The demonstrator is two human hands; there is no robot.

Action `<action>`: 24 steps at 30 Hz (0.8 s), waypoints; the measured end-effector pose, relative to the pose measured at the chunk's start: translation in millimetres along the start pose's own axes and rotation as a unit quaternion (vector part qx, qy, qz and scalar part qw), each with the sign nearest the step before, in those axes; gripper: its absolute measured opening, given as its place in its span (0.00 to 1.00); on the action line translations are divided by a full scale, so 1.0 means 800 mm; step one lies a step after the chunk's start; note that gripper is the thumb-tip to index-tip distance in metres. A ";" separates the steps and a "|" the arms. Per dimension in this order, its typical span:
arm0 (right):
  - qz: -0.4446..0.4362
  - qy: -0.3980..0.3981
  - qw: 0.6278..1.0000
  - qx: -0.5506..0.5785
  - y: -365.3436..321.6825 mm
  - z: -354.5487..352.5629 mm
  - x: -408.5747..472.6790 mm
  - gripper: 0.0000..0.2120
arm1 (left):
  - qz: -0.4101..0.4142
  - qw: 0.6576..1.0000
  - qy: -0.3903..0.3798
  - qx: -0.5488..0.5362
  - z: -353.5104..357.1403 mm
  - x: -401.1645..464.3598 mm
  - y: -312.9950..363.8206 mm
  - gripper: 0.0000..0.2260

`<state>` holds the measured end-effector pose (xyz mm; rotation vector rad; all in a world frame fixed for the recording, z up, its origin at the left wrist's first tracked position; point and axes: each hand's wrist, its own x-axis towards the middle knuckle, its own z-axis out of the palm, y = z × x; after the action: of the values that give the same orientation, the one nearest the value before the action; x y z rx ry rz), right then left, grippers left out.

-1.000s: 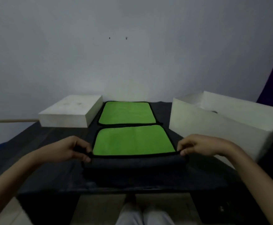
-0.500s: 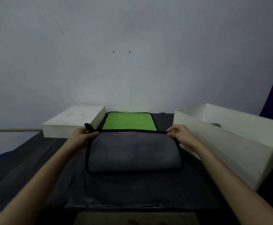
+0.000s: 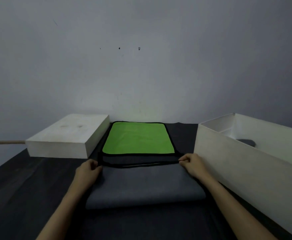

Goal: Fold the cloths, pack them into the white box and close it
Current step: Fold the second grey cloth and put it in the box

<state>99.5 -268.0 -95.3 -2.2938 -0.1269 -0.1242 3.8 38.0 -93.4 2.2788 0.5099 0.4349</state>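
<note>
A near cloth [image 3: 145,186] lies folded in half, grey side up, with its black-trimmed edges at the far side. My left hand [image 3: 88,170] pinches its far left corner and my right hand [image 3: 192,163] pinches its far right corner. Just behind it a second cloth [image 3: 138,137] lies flat, green side up with a black border. The open white box [image 3: 228,163] stands to the right, with a dark grey folded item [image 3: 246,142] inside. Its white lid [image 3: 67,135] rests at the left.
Everything sits on a dark table [image 3: 20,187] against a pale wall. A wooden stick [image 3: 4,142] pokes out from behind the lid at the left. A dark cloth covers the table under the cloths.
My hands lifted the near edge of the near cloth and carried it away from me, folding it over so the green face is hidden. The folded edges now lie flat.
</note>
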 end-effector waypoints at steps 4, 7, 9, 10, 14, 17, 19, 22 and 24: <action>-0.029 0.055 0.998 0.013 0.007 0.009 0.015 0.06 | 0.015 0.998 0.053 0.011 0.009 0.009 0.006 0.08; -0.038 0.062 0.997 0.022 0.011 0.009 0.021 0.06 | 0.017 0.997 0.077 0.006 0.012 0.009 0.006 0.08; -0.036 0.058 0.998 0.017 0.013 0.014 0.018 0.06 | 0.013 0.998 0.065 0.014 0.014 0.008 0.001 0.08; -0.036 0.059 0.998 0.011 0.014 0.015 0.018 0.06 | 0.012 0.998 0.060 0.016 0.015 0.008 -0.002 0.08; -0.041 0.042 0.997 -0.047 0.006 0.012 0.010 0.08 | 0.023 0.996 0.073 0.042 0.012 -0.002 -0.001 0.11; -0.115 0.056 0.953 -0.276 -0.010 0.008 -0.004 0.16 | 0.093 0.971 0.162 0.151 0.004 -0.017 0.012 0.23; -0.177 0.083 0.938 -0.285 -0.030 0.017 -0.020 0.22 | 0.203 0.947 0.203 0.143 0.004 -0.031 0.037 0.28; -0.238 -0.046 0.948 -0.205 -0.054 0.048 -0.046 0.27 | 0.321 0.936 0.055 0.133 0.036 -0.056 0.076 0.30; -0.226 -0.183 0.921 -0.259 -0.050 0.070 -0.060 0.26 | 0.303 0.917 -0.134 0.221 0.067 -0.069 0.074 0.26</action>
<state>49.3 -202.1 -109.1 -2.7519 -0.9187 0.0468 -6.4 -58.6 -94.6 2.8665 -0.2915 0.3081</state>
